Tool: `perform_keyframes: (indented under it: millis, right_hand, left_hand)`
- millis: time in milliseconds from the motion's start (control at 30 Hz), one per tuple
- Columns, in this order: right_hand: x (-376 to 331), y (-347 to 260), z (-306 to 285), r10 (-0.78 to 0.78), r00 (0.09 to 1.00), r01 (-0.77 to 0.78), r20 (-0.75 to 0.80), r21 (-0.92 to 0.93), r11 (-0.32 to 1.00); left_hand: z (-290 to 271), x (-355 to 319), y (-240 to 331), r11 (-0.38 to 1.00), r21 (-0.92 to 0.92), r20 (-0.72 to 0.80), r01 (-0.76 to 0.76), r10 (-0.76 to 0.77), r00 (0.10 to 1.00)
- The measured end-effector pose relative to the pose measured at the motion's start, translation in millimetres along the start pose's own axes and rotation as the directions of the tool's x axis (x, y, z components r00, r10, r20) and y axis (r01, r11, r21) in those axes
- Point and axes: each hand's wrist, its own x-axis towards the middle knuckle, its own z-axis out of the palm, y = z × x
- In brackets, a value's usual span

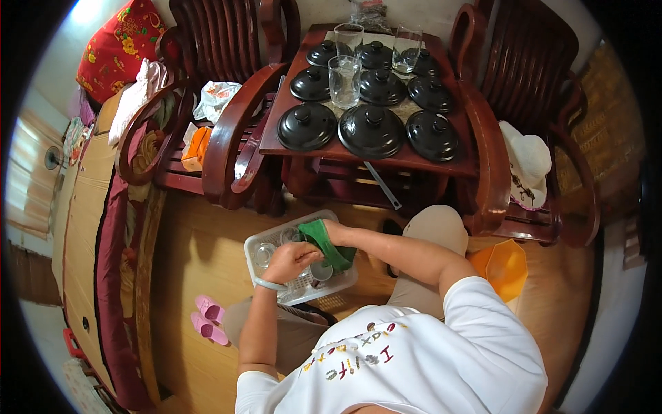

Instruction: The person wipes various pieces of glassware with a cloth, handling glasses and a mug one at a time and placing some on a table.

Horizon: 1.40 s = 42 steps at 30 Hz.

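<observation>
A green cloth (327,247) hangs over the far right part of a white plastic basket (348,282) on the floor. My right hand (335,232) is closed on the top of the cloth. Beside it, over the basket's middle, my left hand (292,261) has its fingers curled together near the cloth's left edge; what they pinch is hidden. Just under those fingers a clear glass (321,271) shows, partly covered by the cloth. More clear glassware (263,254) lies at the basket's left side.
Ahead, a dark red wooden table (274,138) carries several black lids (371,131) and three clear drinking glasses (344,81). Wooden armchairs flank it. An orange bin (502,269) stands right of my knee; pink slippers (209,319) lie at the left.
</observation>
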Motion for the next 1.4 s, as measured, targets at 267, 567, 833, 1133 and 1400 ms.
perform_keyframes:
  millis: [267, 567, 833, 1133, 1400]
  right_hand:
    - [-14, -42, -19, 0.116, 0.878, -0.446, 0.464, 0.706, 0.551]
    - [-5, -33, -28, 0.032, 0.952, -0.305, 0.304, 0.952, 0.027]
    - [3, -23, -24, 0.269, 0.961, -0.030, 0.066, 0.990, -0.138]
    - [7, -21, -5, 0.685, 0.729, 0.059, -0.014, 0.997, -0.042]
    - [6, -38, 7, 0.864, 0.434, -0.103, -0.256, 0.939, 0.330]
  left_hand:
    - [-27, -14, -17, 0.753, -0.641, 0.171, 0.148, -0.048, 0.984]
    - [-25, -2, -24, 0.682, -0.730, -0.044, 0.045, -0.113, 0.993]
    - [3, 12, -4, 0.985, 0.111, -0.356, -0.132, 0.164, 0.920]
    - [45, 34, -8, 0.838, 0.540, -0.410, -0.084, 0.349, 0.842]
    - [40, 22, 10, 0.938, 0.304, -0.433, -0.164, 0.289, 0.854]
